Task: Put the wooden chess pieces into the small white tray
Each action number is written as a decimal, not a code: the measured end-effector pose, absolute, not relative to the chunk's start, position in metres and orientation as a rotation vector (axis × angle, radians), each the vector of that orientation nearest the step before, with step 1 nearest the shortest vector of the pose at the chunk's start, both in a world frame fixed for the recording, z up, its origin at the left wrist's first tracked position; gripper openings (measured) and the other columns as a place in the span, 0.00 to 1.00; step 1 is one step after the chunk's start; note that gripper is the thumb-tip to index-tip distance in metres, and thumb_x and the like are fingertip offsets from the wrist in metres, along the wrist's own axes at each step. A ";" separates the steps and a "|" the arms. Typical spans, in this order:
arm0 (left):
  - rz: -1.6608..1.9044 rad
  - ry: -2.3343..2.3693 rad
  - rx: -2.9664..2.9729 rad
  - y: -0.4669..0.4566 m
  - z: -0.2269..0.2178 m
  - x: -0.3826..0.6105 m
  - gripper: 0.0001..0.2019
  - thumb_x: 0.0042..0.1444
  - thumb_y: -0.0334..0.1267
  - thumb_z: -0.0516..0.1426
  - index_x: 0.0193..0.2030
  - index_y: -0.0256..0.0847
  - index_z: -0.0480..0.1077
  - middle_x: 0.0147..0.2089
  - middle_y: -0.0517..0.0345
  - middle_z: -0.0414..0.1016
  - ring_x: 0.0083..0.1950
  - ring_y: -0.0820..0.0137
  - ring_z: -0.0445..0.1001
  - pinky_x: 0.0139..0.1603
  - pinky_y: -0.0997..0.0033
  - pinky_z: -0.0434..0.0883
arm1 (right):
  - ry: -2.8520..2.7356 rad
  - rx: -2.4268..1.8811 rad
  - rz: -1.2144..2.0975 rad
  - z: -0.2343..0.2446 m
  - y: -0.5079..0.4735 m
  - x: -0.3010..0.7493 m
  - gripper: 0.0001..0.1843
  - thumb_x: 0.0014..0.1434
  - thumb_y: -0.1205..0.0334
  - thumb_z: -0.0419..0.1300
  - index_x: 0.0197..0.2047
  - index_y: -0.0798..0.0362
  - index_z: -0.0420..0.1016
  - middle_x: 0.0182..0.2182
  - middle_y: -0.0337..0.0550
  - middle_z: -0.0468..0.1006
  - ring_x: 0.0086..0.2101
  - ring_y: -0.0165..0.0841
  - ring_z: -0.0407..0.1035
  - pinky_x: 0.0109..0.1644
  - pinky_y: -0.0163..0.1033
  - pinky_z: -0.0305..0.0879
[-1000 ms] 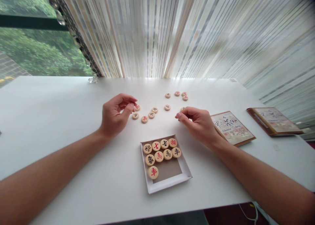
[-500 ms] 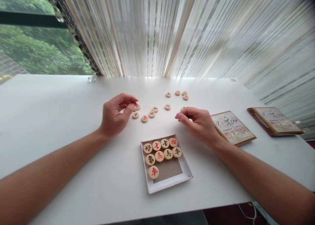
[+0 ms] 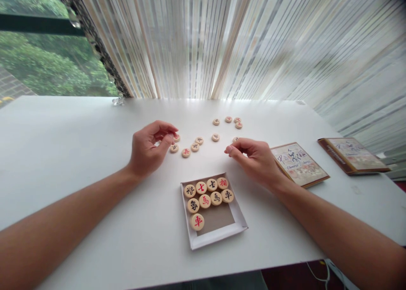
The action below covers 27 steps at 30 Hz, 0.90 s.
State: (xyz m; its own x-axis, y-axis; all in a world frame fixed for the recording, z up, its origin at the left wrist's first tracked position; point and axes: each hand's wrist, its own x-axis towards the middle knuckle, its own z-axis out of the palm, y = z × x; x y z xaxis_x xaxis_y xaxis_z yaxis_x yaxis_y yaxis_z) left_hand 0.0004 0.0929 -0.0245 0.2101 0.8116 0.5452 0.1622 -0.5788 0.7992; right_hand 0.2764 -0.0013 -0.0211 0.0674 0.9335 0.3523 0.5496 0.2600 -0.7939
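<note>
My left hand [image 3: 150, 148] rests on the table with its fingers loosely curled and a small gap between thumb and fingertips. Just behind those fingertips lies a red-marked Chinese chess piece [image 3: 176, 138], partly covered. My right hand [image 3: 253, 158] has thumb and forefinger drawn together, and no piece shows between them. Another piece [image 3: 235, 139] is half hidden behind it. Between the hands lie a red-marked piece [image 3: 185, 153] and several black-marked ones. In front stands a shallow white box [image 3: 218, 235] with rows of larger round pieces; the lowest row has a single red piece [image 3: 197, 222].
Farther back on the white table [image 3: 95, 222] are more small pieces, among them a black-marked piece [image 3: 216, 122]. To the right lie a flat Chinese chess box [image 3: 301, 165] and a brown-edged box [image 3: 355, 156]. A striped string curtain [image 3: 190, 40] hangs along the back edge.
Both hands and all pieces stay where they were. The view has shifted very slightly.
</note>
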 end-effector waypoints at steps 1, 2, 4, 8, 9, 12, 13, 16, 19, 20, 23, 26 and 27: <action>1.394 0.907 1.891 0.093 -0.025 0.000 0.06 0.59 0.31 0.62 0.42 0.39 0.80 0.38 0.55 0.85 0.37 0.67 0.84 0.37 0.71 0.80 | -1.603 -1.407 0.518 -0.021 -0.001 0.277 0.15 0.65 0.55 0.64 0.29 0.53 0.79 0.26 0.42 0.79 0.27 0.33 0.67 0.32 0.40 0.62; 1.392 0.910 1.892 0.093 -0.024 0.001 0.06 0.59 0.31 0.62 0.42 0.39 0.80 0.38 0.55 0.85 0.37 0.67 0.84 0.37 0.71 0.80 | -1.606 -1.408 0.520 -0.021 -0.001 0.277 0.15 0.65 0.55 0.64 0.29 0.53 0.79 0.26 0.42 0.79 0.27 0.33 0.67 0.32 0.39 0.62; 1.389 0.908 1.893 0.093 -0.024 0.001 0.06 0.59 0.31 0.62 0.42 0.39 0.80 0.38 0.55 0.85 0.37 0.67 0.84 0.37 0.72 0.79 | -1.609 -1.412 0.522 -0.021 -0.002 0.277 0.15 0.65 0.55 0.64 0.29 0.53 0.79 0.25 0.42 0.78 0.27 0.32 0.67 0.32 0.39 0.61; 1.390 0.911 1.897 0.094 -0.024 0.001 0.06 0.59 0.31 0.62 0.42 0.40 0.80 0.38 0.54 0.85 0.37 0.67 0.84 0.36 0.72 0.79 | -1.611 -1.412 0.519 -0.022 -0.002 0.276 0.14 0.65 0.54 0.64 0.30 0.53 0.80 0.25 0.42 0.79 0.27 0.33 0.67 0.31 0.39 0.61; 1.389 0.915 1.895 0.094 -0.025 0.000 0.06 0.59 0.31 0.62 0.42 0.40 0.80 0.38 0.54 0.85 0.37 0.67 0.84 0.36 0.72 0.79 | -1.611 -1.411 0.519 -0.022 -0.002 0.276 0.14 0.65 0.54 0.64 0.30 0.53 0.80 0.25 0.42 0.79 0.27 0.33 0.67 0.31 0.39 0.61; 1.384 0.915 1.886 0.094 -0.025 0.000 0.06 0.59 0.32 0.62 0.42 0.40 0.80 0.37 0.54 0.84 0.37 0.67 0.84 0.36 0.71 0.80 | -1.607 -1.408 0.526 -0.021 -0.002 0.276 0.15 0.65 0.54 0.64 0.29 0.52 0.79 0.25 0.42 0.79 0.26 0.33 0.67 0.31 0.39 0.61; 1.384 0.913 1.887 0.094 -0.025 0.000 0.06 0.59 0.32 0.62 0.42 0.40 0.80 0.37 0.55 0.84 0.37 0.67 0.84 0.36 0.71 0.80 | -1.607 -1.408 0.528 -0.021 -0.002 0.276 0.15 0.65 0.54 0.64 0.29 0.52 0.79 0.25 0.42 0.79 0.26 0.33 0.67 0.31 0.39 0.62; 1.383 0.905 1.895 0.094 -0.026 0.000 0.06 0.59 0.31 0.62 0.42 0.40 0.80 0.38 0.55 0.85 0.38 0.67 0.84 0.36 0.72 0.79 | -1.603 -1.406 0.530 -0.020 -0.002 0.275 0.15 0.65 0.54 0.64 0.29 0.52 0.79 0.26 0.42 0.79 0.27 0.33 0.67 0.32 0.40 0.62; 1.387 0.889 1.900 0.093 -0.026 0.000 0.06 0.60 0.31 0.61 0.42 0.40 0.80 0.38 0.54 0.85 0.38 0.68 0.84 0.35 0.73 0.79 | -1.602 -1.409 0.528 -0.020 -0.002 0.275 0.15 0.64 0.54 0.64 0.28 0.52 0.78 0.25 0.42 0.79 0.26 0.33 0.67 0.31 0.40 0.61; 1.387 0.890 1.902 0.093 -0.025 0.000 0.06 0.59 0.31 0.61 0.42 0.40 0.80 0.38 0.54 0.85 0.37 0.68 0.84 0.35 0.73 0.78 | -1.604 -1.411 0.527 -0.020 -0.002 0.275 0.15 0.64 0.54 0.64 0.28 0.52 0.78 0.25 0.42 0.79 0.26 0.32 0.67 0.31 0.39 0.61; 1.382 0.912 1.909 0.093 -0.025 0.000 0.06 0.59 0.31 0.61 0.41 0.40 0.80 0.38 0.54 0.85 0.37 0.68 0.84 0.34 0.73 0.78 | -1.605 -1.417 0.527 -0.020 -0.002 0.274 0.15 0.64 0.54 0.64 0.28 0.52 0.79 0.24 0.42 0.79 0.26 0.32 0.66 0.30 0.39 0.61; 1.377 0.924 1.910 0.093 -0.024 0.000 0.06 0.58 0.31 0.61 0.41 0.40 0.81 0.38 0.54 0.85 0.36 0.68 0.84 0.35 0.73 0.79 | -1.606 -1.415 0.527 -0.020 -0.002 0.274 0.15 0.64 0.54 0.65 0.29 0.52 0.79 0.25 0.42 0.79 0.26 0.32 0.67 0.31 0.39 0.61; 1.376 0.926 1.910 0.093 -0.024 0.000 0.06 0.58 0.31 0.62 0.41 0.39 0.81 0.38 0.54 0.85 0.36 0.68 0.84 0.35 0.73 0.79 | -1.607 -1.413 0.528 -0.020 -0.002 0.274 0.15 0.64 0.54 0.65 0.28 0.52 0.79 0.25 0.42 0.79 0.26 0.32 0.67 0.31 0.39 0.61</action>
State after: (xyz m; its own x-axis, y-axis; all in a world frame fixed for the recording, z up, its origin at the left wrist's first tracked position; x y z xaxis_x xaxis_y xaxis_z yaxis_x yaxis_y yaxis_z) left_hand 0.0004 0.0930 -0.0244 0.2183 0.8150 0.5367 0.1901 -0.5750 0.7958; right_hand 0.2744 -0.0024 -0.0196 0.0621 0.9372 0.3432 0.5507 0.2546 -0.7950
